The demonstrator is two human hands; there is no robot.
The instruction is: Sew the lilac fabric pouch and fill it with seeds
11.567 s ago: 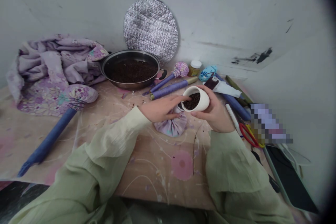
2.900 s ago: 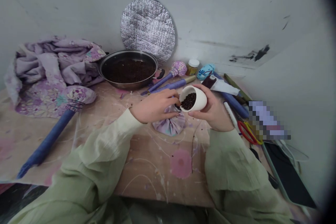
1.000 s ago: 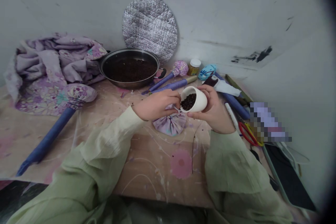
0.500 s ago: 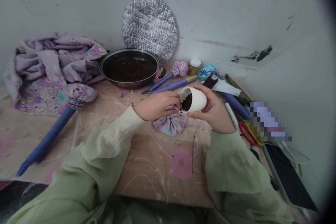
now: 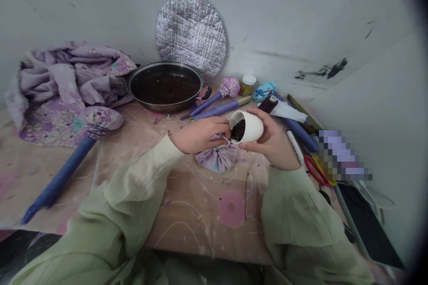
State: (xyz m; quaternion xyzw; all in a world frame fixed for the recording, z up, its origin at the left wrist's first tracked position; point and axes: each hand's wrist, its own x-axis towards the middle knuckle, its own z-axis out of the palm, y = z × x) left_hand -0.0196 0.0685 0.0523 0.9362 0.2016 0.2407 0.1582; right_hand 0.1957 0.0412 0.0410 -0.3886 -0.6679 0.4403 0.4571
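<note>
My right hand (image 5: 272,140) is closed around a white cup (image 5: 253,127), which is tipped on its side with its mouth to the left. Dark brown grains (image 5: 238,130) lie inside the cup. At the mouth, my left hand (image 5: 203,134) pinches the gathered edge of a purple floral cloth pouch (image 5: 217,158). The pouch rests on the table and bulges below my fingers. Whether grains are passing into it is hidden by the hand and the rim.
A black pan (image 5: 165,102) of dark grains stands behind. A silver foil disc (image 5: 191,33) leans on the wall. To the left lie a cloth-headed stick (image 5: 67,171) and bunched purple fabric (image 5: 63,80). Red-handled scissors (image 5: 316,170), a jar (image 5: 247,85) and a phone (image 5: 368,225) are rightward.
</note>
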